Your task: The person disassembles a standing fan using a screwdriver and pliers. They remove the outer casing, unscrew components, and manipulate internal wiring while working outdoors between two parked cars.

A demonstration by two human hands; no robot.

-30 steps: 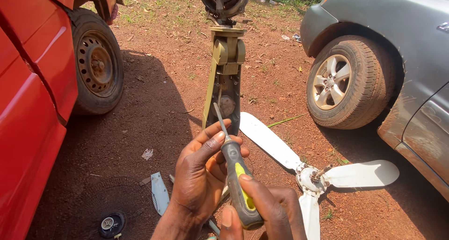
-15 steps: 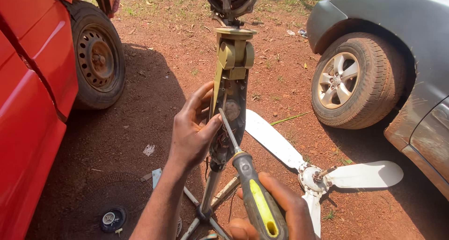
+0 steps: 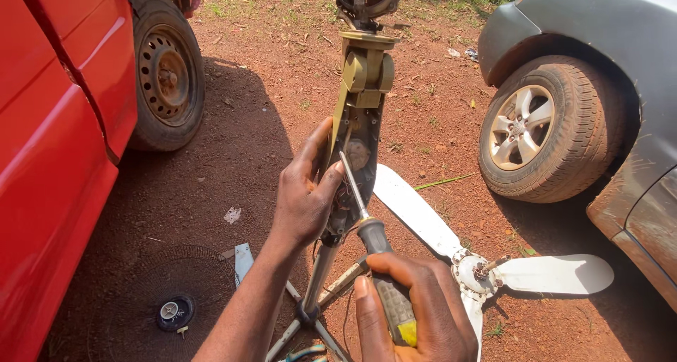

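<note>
we look down at our two bare hands working on the olive-green plastic neck housing of a standing fan, which stands upright on bare red dirt between a red car and a grey car. half a second ago our left hand had its fingers spread over the housing; now they are curled together around its lower left side, thumb by the shaft, so the part seems steadier. our right hand is clamped on the black-and-yellow-handled screwdriver, which has swung more upright, its metal tip set into the open housing just right of our left fingertips. white fan blades lie on the ground to the right, a round dark grille to the left.
</note>
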